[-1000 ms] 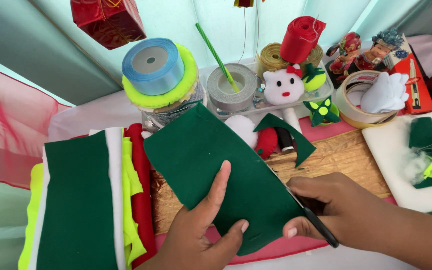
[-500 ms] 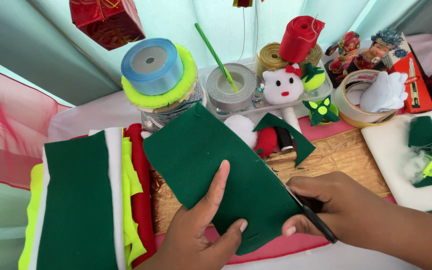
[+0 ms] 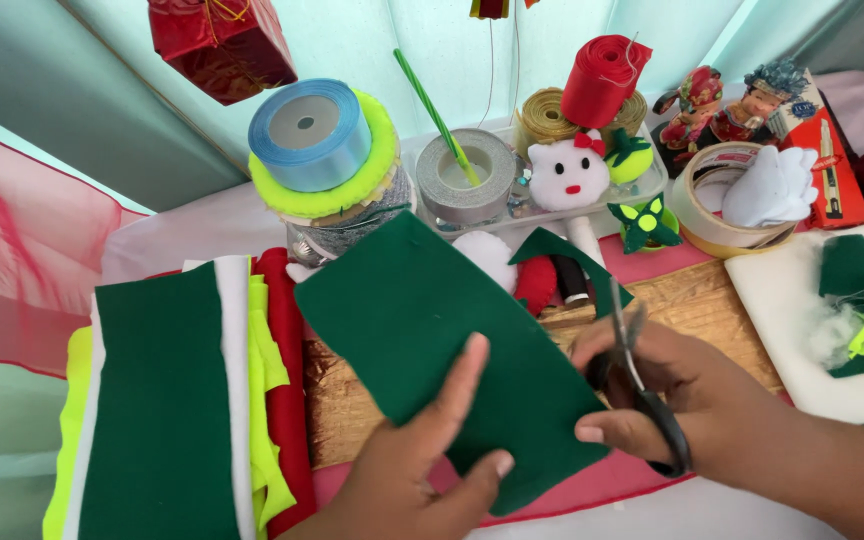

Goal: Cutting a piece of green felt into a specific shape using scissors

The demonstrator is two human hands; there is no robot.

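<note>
Near the middle of the table, the left hand (image 3: 422,470) pinches a soft dark green felt sheet (image 3: 452,350), thumb on top, its other fingers hidden beneath. At the sheet's right edge the right hand (image 3: 682,400) is curled through the black loops of steel scissors (image 3: 642,390); the blades seem slightly parted, though this is hard to make out. Left lies a stack of green, white, yellow and red felt (image 3: 182,400). Farther back stands a blue ribbon spool (image 3: 307,135).
</note>
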